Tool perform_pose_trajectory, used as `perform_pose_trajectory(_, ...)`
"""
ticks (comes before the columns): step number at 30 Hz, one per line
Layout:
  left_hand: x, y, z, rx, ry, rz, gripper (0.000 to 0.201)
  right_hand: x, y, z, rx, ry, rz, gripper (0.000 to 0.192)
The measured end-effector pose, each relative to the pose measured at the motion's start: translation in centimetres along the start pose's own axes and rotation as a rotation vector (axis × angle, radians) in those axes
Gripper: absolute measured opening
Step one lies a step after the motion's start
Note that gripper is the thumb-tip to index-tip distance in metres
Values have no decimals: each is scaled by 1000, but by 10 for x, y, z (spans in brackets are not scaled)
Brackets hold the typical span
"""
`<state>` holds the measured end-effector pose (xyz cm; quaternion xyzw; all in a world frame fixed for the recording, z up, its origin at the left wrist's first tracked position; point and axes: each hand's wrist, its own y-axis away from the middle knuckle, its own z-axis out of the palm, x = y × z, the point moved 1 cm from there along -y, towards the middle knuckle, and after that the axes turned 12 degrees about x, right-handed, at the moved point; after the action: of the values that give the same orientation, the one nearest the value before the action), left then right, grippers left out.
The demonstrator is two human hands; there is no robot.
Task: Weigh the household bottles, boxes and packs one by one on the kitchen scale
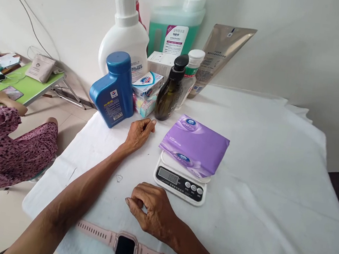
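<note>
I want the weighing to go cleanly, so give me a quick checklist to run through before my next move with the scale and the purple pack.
1. Purple pack lies on the scale: ok.
2. Pack overhangs the platform, tilted: not ok.
3. Display readable: cannot tell, digits blurred.
4. Left hand off the scale, resting on the cloth: ok.
5. Right hand off the scale, empty: ok.
6. Dark bottle clear of the pack: ok.

A home room: white cloth-covered table with household detergent bottles, tiled floor, green folding table beside a seated person.
</note>
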<state>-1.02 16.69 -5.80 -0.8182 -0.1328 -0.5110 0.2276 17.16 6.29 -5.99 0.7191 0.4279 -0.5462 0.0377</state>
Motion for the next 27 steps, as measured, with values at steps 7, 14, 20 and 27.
perform_pose_trajectory(7,-2,0,0,11,6,2,52,0,0,0,-13,32,11,27)
perform_pose_trajectory(14,-1,-1,1,6,13,22,52,1,0,1,2,47,-15,27)
perform_pose_trajectory(20,0,-2,1,4,11,42,51,3,1,1,0,72,-12,29)
perform_pose_trajectory(27,-3,-3,2,18,14,35,51,-17,-3,-13,-39,-4,13,24)
